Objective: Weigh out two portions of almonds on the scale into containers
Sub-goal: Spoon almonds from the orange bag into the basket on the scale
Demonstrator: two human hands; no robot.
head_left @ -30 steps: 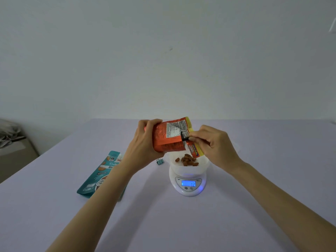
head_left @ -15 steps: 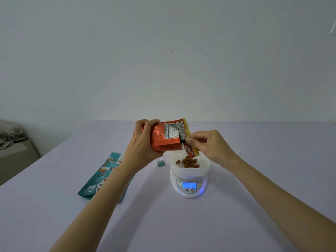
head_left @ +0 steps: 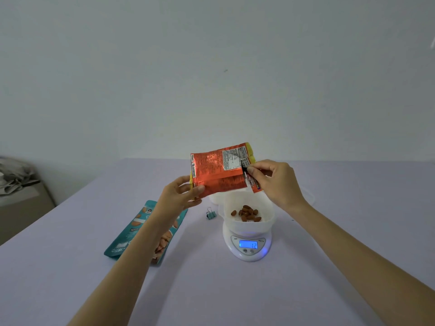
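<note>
An orange foil almond bag (head_left: 216,172) hangs over the table, held sideways above the scale. My left hand (head_left: 181,196) pinches its lower left corner. My right hand (head_left: 274,182) pinches the bag's open end at the right. Below stands a white scale (head_left: 249,248) with a lit blue display reading 12. On it rests a white plastic container (head_left: 247,225) holding several brown almonds (head_left: 247,212). A second white container (head_left: 215,198) shows partly behind the bag, left of the first.
A teal snack pouch (head_left: 138,231) lies flat on the lavender table (head_left: 235,290) to the left, partly under my left forearm. A small teal binder clip (head_left: 210,214) sits between the pouch and the scale. A low cabinet with cloth (head_left: 18,182) stands at far left.
The bag has been lifted and turned more level, away from the container. My left hand slid from wrapping the bag's side to pinching its lower corner. The almonds in the container look the same.
</note>
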